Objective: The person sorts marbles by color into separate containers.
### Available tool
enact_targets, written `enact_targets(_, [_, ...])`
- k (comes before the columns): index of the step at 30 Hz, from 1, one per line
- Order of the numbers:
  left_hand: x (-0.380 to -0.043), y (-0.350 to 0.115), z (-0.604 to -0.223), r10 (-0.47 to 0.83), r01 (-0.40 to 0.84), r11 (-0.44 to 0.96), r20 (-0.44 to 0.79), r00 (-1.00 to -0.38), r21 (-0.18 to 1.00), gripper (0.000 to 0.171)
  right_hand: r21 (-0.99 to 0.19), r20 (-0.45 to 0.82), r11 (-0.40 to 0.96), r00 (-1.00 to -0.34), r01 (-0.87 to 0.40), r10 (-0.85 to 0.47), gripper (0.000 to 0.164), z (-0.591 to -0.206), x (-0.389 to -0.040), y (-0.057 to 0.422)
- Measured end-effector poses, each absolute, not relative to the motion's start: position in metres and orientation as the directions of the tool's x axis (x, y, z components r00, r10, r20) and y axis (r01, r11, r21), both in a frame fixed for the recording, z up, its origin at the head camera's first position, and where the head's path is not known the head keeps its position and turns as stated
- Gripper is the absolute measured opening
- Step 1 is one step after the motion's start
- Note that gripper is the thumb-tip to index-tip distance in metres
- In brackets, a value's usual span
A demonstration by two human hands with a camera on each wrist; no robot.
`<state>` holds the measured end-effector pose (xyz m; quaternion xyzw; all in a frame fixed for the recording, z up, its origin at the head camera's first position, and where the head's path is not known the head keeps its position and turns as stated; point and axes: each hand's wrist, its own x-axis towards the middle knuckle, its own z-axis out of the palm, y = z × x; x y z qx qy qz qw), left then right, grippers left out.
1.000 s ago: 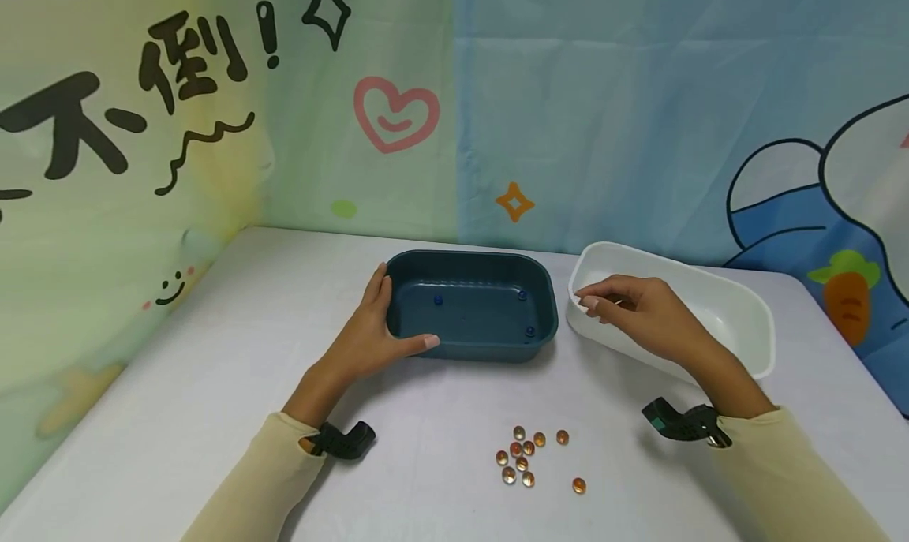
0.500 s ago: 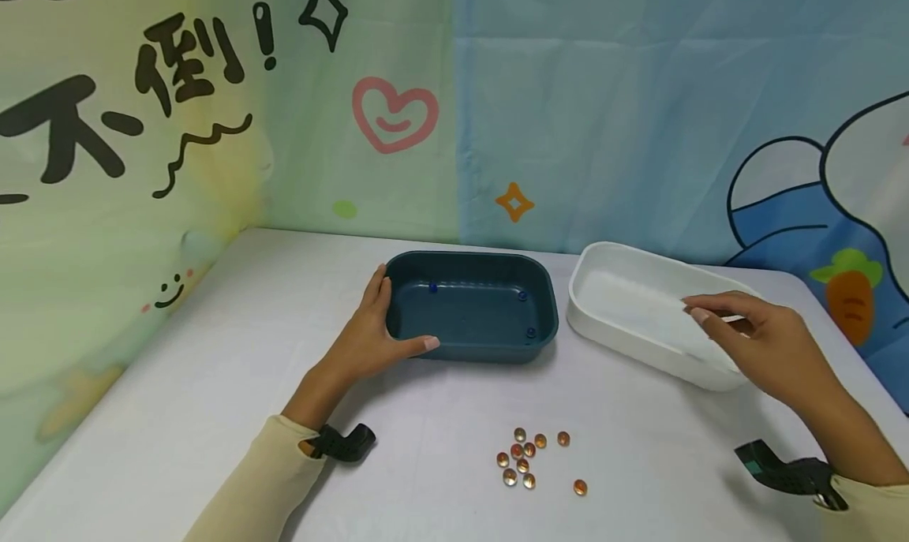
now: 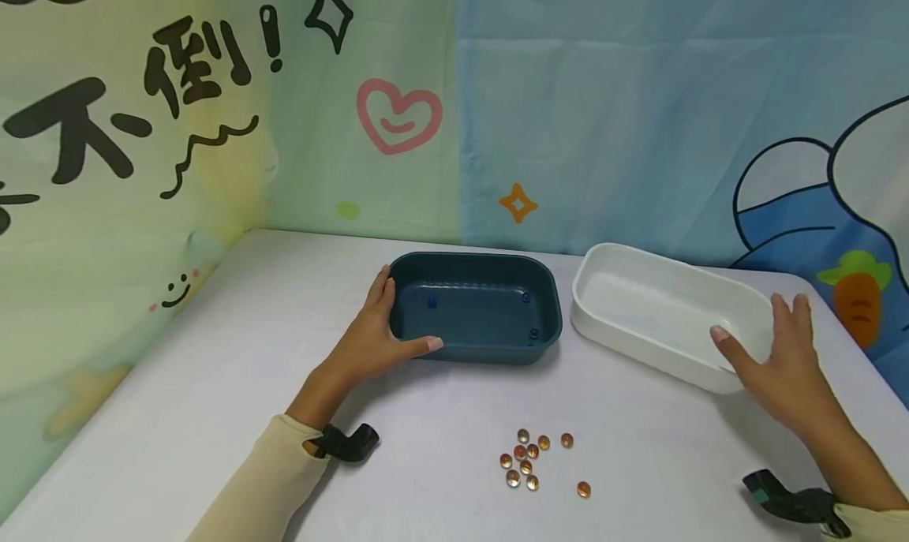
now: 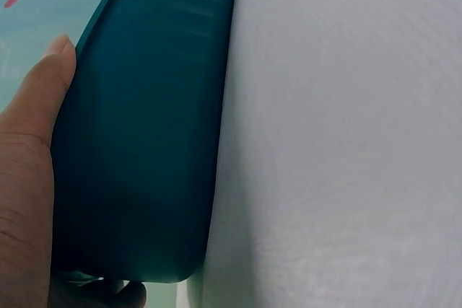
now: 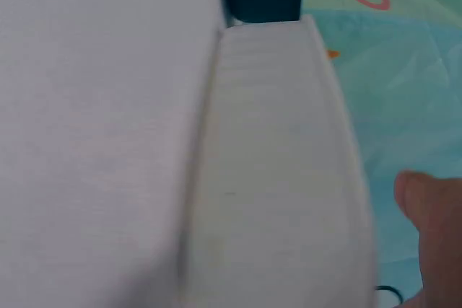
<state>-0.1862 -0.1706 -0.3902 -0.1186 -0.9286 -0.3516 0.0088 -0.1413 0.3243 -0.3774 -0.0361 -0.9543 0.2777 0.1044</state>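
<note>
My left hand (image 3: 365,325) holds the left end of a dark teal plastic basin (image 3: 472,353), thumb on the front rim and fingers along the left side. In the left wrist view, the thumb (image 4: 54,81) lies against the rim of the teal basin (image 4: 144,120), and fingertips show past its end. Three small dark blue beads (image 3: 432,302) lie apart on its floor. My right hand (image 3: 791,368) has its fingers spread at the right end of a white basin (image 3: 660,349), overlapping its rim. The right wrist view shows the thumb (image 5: 415,196) apart from the white wall (image 5: 274,164).
Several orange and clear flat glass beads (image 3: 526,467) lie in a loose cluster on the white table (image 3: 426,463) in front of the basins. One orange bead (image 3: 584,490) sits off to the right. A printed cloth backdrop (image 3: 604,132) stands right behind the table.
My right hand has moved from the white basin's left end to its right end, and its pinched fingers have spread. The left blue bead has shifted slightly. My left hand has stayed put.
</note>
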Motion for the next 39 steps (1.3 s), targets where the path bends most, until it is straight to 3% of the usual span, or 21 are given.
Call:
enact_targets(5, [-0.186,-0.170,-0.390,0.215,0.230,0.727,0.104,-0.971,0.646,0.127,-0.508,0.034,0.858,-0.994,0.071,0.102,0.108,-0.384,-0.145,0.329])
enact_targets(13, [-0.187,-0.169,-0.391,0.220,0.232,0.729,0.100,-0.970,0.643,0.128,-0.475,-0.033,0.876,-0.996,0.086,0.080,0.114,-0.381,-0.143,0.335])
enact_targets(39, [-0.187,-0.168,-0.391,0.205,0.227,0.723,0.111,-0.972,0.652,0.128,-0.508,-0.088,0.859,-0.996,0.064,0.022,0.118,-0.376,-0.149,0.338])
